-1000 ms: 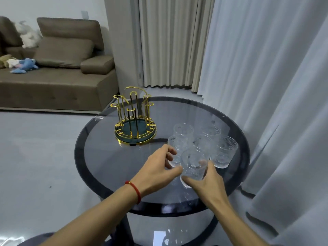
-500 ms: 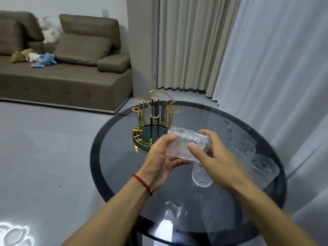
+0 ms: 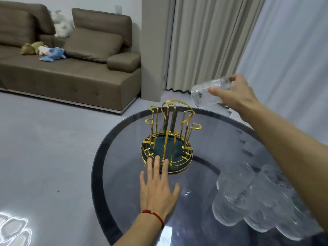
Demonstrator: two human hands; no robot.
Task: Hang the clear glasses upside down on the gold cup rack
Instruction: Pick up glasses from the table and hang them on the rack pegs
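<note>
We hold one clear glass [image 3: 209, 94] in our right hand [image 3: 236, 95], up in the air beyond and to the right of the gold cup rack [image 3: 168, 137] and apart from it. The glass lies tilted on its side, mouth toward the rack, with our thumb on its near side and our fingers curled round the far end, closed on it.

The one rack stands on the round dark glass table [image 3: 110, 157], left of the table's middle. It has a round dark green base ringed in gold wire and several upright gold hooks; we cannot count these surely, and none carries a glass.

Our left hand [image 3: 157, 190] lies flat and spread, palm down, on the table with nothing in it. Its fingertips [image 3: 157, 159] reach the near rim of the rack's base. One red cord [image 3: 154, 214] circles that wrist.

More clear glasses [image 3: 248, 199] stand clustered at the table's near right edge, partly under our right forearm. They are blurred; we make out about four.
</note>
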